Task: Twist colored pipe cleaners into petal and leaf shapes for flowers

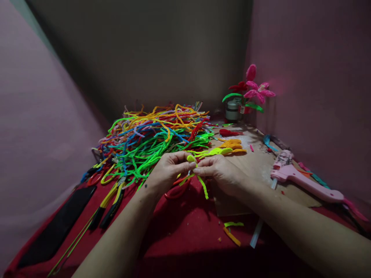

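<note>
A yellow pipe cleaner (203,186) is pinched between both hands over the front of the table, its top bent into a small loop and its loose ends hanging down. My left hand (171,166) grips it from the left with thumb and forefinger. From the right, my right hand (217,172) pinches it close to the left fingertips. Just behind the hands lie shaped yellow pipe-cleaner pieces (216,151) and an orange bundle (233,145). Red-handled scissors (176,192) rest partly hidden under the hands.
A large heap of coloured pipe cleaners (156,135) fills the back left. Yellow-black pliers (108,202) and a black flat object (59,226) lie at left. On the right, a pink glue gun (307,181) rests on a board (249,164). Pipe-cleaner flowers (257,90) stand behind.
</note>
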Motion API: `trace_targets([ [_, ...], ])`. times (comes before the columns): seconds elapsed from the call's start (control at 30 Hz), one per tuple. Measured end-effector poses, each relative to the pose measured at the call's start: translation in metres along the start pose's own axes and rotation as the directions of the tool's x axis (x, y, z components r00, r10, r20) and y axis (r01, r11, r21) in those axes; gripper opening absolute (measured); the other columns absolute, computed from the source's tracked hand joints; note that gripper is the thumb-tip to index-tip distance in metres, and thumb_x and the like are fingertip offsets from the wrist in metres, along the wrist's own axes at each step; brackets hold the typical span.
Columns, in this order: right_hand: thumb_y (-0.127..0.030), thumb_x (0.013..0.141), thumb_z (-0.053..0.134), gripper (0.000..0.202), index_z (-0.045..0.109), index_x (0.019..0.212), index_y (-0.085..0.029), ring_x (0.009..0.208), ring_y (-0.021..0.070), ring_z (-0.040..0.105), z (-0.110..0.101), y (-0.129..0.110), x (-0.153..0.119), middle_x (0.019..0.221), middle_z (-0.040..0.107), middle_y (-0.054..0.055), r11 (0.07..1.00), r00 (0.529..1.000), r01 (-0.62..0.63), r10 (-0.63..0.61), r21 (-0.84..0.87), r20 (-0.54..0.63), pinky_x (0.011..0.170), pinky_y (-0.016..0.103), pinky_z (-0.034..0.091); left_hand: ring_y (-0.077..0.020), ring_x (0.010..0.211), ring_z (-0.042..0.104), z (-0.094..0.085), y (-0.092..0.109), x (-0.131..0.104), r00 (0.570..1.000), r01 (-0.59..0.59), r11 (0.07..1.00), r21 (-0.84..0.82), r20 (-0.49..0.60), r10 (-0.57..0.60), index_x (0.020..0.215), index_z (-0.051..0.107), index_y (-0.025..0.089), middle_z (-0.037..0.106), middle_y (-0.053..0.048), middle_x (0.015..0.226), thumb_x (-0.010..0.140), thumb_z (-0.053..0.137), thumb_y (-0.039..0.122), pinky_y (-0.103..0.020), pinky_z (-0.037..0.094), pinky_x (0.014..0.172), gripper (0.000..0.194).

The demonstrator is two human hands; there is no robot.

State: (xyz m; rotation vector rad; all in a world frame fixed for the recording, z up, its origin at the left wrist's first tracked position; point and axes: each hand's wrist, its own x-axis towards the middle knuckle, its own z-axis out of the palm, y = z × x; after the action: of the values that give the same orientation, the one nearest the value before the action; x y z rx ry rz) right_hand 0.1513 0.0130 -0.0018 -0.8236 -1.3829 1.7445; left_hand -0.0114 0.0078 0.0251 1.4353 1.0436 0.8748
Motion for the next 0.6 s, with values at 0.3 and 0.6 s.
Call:
trace_targets([
  [0.3, -0.023, 0.060, 0.061, 0.016, 0.052, 0.049, -0.014, 0.046, 0.0073, 0.030, 0.000, 0.002, 0.002, 0.046, 0.040, -0.005, 0.994, 0.995, 0.043, -0.052, -0.103, -0.085, 0.048, 0.026, 0.022, -0.0081, 0.056, 0.048, 0.016, -0.005, 0.001, 0.954, -0.107, 0.981, 0.162, -0.262, 0.147, 0.070, 0.065, 0.013, 0.058, 0.001, 0.062, 0.066, 0.067, 0.023, -0.019, 0.037, 0.052, 0.011],
  [0.6, -0.019, 0.061, 0.056, 0.018, 0.047, 0.046, -0.016, 0.047, 0.0075, 0.027, 0.000, 0.000, 0.000, 0.045, 0.035, -0.006, 0.978, 0.983, 0.088, -0.116, -0.189, -0.143, 0.048, 0.026, 0.020, -0.0128, 0.066, 0.054, 0.024, -0.010, 0.002, 0.826, -0.278, 0.847, 0.454, -0.338, 0.452, 0.069, 0.066, 0.017, 0.062, -0.001, 0.070, 0.069, 0.063, 0.024, -0.022, 0.041, 0.062, 0.008],
])
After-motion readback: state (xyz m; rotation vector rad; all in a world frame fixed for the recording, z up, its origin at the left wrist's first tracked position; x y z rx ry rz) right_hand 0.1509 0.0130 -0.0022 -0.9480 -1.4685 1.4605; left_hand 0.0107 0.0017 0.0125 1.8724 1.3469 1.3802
